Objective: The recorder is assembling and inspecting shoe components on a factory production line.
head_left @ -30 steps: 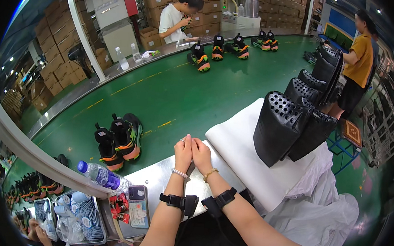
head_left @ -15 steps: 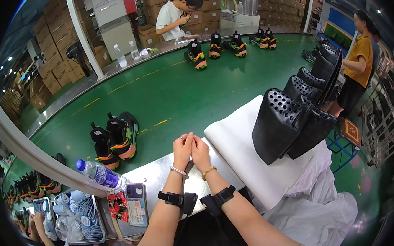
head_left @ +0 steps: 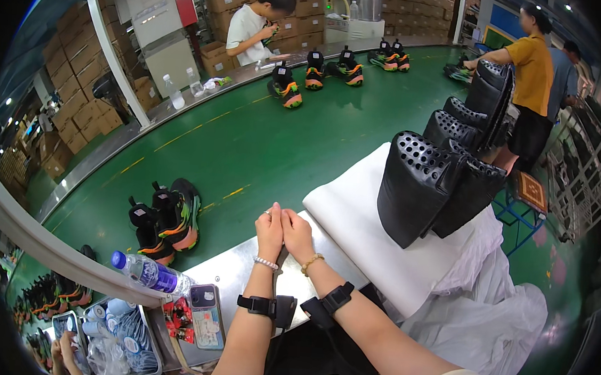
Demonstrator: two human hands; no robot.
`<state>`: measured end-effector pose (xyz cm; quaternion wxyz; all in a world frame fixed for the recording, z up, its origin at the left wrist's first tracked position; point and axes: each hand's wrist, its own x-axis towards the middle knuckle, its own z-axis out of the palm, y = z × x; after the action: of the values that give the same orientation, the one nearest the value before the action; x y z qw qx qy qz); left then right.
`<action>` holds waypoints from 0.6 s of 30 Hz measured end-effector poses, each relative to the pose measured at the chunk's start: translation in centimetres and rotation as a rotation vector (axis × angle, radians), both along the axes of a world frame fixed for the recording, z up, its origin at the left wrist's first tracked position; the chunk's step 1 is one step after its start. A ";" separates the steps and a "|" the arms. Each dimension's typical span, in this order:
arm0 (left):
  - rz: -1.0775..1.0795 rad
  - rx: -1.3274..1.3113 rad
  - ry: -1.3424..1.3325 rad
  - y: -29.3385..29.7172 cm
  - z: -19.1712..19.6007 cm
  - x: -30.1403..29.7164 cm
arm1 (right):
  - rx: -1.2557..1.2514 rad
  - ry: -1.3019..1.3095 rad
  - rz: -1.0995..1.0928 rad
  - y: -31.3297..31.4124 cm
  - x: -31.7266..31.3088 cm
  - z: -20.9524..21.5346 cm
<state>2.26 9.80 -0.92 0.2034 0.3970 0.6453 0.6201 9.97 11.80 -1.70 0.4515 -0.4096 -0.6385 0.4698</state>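
Note:
My left hand (head_left: 269, 231) and my right hand (head_left: 299, 235) rest side by side with fingers curled in and thumbs upward, touching each other. Nothing shows in either one. They are over the far edge of a metal worktop (head_left: 243, 260), beside the green belt (head_left: 261, 150). To their left on the belt stands a pair of black sneakers (head_left: 166, 220) with orange and green soles. On the right, tall black padded pieces (head_left: 415, 188) with perforated tops stand on a white sheet (head_left: 349, 184).
A water bottle (head_left: 152, 272), a phone (head_left: 206, 317) and red packets (head_left: 178, 318) lie at left, by a tray (head_left: 155, 372) of blue-grey items. More sneakers (head_left: 284, 89) stand along the belt. A person in white (head_left: 249, 30) and one in yellow (head_left: 531, 71) work across and right.
My view has shifted slightly, while my hands stay together. The person in yellow has turned and now stretches an arm toward shoes at the belt's far right.

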 end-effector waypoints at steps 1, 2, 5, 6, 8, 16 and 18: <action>0.003 0.003 0.004 -0.1 0.0 -0.1 | 0.014 0.007 -0.001 -0.1 -0.1 0.0; 0.007 0.007 0.009 -0.1 0.0 -0.2 | 0.029 0.013 -0.002 -0.1 -0.2 0.0; 0.014 0.006 0.027 -0.1 -0.2 -0.4 | 0.026 0.005 0.006 -0.2 -0.3 0.0; 0.014 0.006 0.028 -0.2 -0.3 -0.5 | 0.026 0.005 0.006 -0.2 -0.3 0.0; 0.017 -0.006 0.050 -0.1 -0.4 -0.4 | 0.012 -0.004 -0.007 -0.2 -0.3 -0.1; 0.024 0.007 0.053 0.0 -0.1 0.0 | 0.007 -0.029 -0.005 0.0 0.0 -0.1; 0.020 0.015 0.049 -0.1 -0.1 0.0 | -0.014 -0.033 -0.001 0.0 -0.1 0.1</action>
<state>2.24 9.71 -1.06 0.1786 0.4071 0.6494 0.6170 9.91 11.78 -1.57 0.4382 -0.4206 -0.6422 0.4675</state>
